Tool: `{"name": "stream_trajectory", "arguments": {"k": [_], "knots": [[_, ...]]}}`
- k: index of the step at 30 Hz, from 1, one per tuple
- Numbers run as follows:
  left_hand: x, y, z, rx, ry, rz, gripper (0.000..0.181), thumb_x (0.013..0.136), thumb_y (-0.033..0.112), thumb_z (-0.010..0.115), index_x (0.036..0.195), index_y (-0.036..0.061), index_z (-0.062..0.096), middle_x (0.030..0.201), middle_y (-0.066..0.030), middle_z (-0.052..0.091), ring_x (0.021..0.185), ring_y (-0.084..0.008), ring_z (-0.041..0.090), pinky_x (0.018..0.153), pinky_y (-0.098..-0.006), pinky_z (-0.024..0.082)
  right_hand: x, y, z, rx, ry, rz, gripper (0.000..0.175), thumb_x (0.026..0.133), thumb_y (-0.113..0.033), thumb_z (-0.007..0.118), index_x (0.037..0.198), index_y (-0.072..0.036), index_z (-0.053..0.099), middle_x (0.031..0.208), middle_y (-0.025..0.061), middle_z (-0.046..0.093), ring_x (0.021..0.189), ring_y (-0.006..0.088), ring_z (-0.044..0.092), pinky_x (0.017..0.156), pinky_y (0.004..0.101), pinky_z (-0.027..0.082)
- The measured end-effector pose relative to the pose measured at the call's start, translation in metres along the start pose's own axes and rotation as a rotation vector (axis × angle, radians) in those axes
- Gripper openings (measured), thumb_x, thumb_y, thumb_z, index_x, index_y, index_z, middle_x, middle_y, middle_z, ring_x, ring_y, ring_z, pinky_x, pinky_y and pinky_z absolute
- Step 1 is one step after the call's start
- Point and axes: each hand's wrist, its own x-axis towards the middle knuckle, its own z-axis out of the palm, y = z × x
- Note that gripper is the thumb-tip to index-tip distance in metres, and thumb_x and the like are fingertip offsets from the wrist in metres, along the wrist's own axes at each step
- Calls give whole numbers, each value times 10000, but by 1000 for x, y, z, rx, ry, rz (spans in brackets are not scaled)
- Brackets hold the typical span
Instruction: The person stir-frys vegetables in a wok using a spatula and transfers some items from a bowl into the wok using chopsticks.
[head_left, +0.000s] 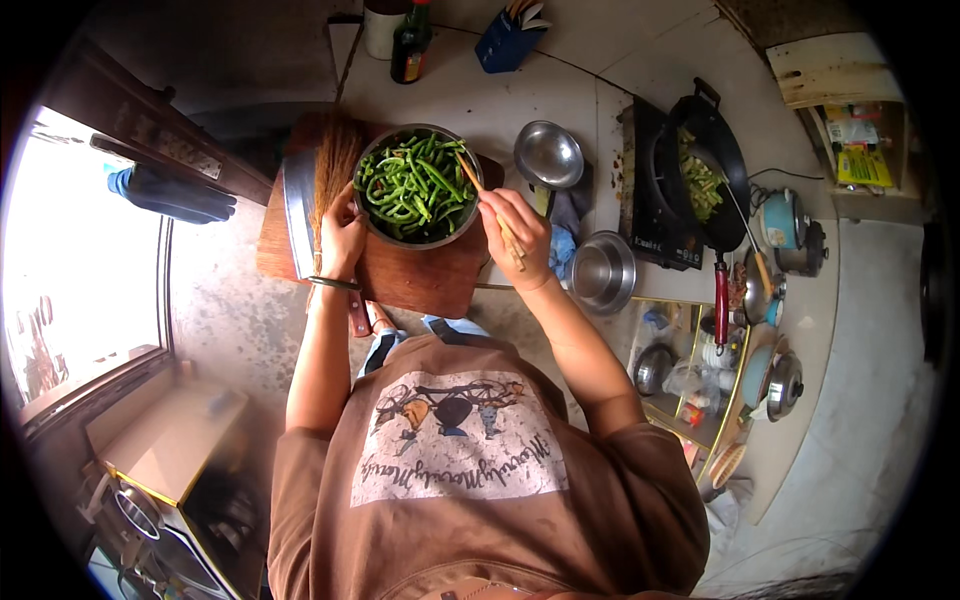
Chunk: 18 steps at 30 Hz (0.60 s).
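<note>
A round metal bowl (459, 235) full of cut green beans (417, 180) sits on a wooden cutting board (420, 281). My left hand (343, 234) grips the bowl's near left rim. My right hand (517, 234) holds a pair of wooden chopsticks (471, 171), whose tips reach into the beans at the bowl's right side. Left of the bowl, a straw brush (336, 161) lies partly under my left hand and wrist. Beside it is a broad cleaver blade (298, 210); a reddish handle (360, 315) sticks out past the board's front edge.
Two metal bowls (549, 155) (602, 271) stand to the right near a blue cloth (561, 251). A black wok (731, 217) with chopped green food and a spatula (742, 217) rests on an induction cooker (651, 232). A sauce bottle (411, 46) and a blue utensil holder (510, 41) stand at the back.
</note>
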Motion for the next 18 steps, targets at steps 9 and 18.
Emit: {"name": "stream_trajectory", "arguments": {"k": [9, 18], "knots": [[-5, 17, 3, -189, 30, -183, 522, 902, -60, 589, 1412, 48, 568, 780, 58, 542, 636, -36, 503, 536, -187, 410, -26, -1, 21, 115, -33, 166, 60, 909, -74, 676, 963, -48, 678, 872, 69, 678, 703, 276, 674, 602, 359, 530], [-7, 5, -4, -156, 37, -131, 513, 902, 7, 616, 1408, 81, 580, 859, 41, 560, 647, -44, 508, 525, -182, 404, 58, -17, -43, 362, -93, 121, 126, 982, -72, 595, 939, 5, 684, 834, 84, 684, 640, 153, 685, 563, 277, 528]]}}
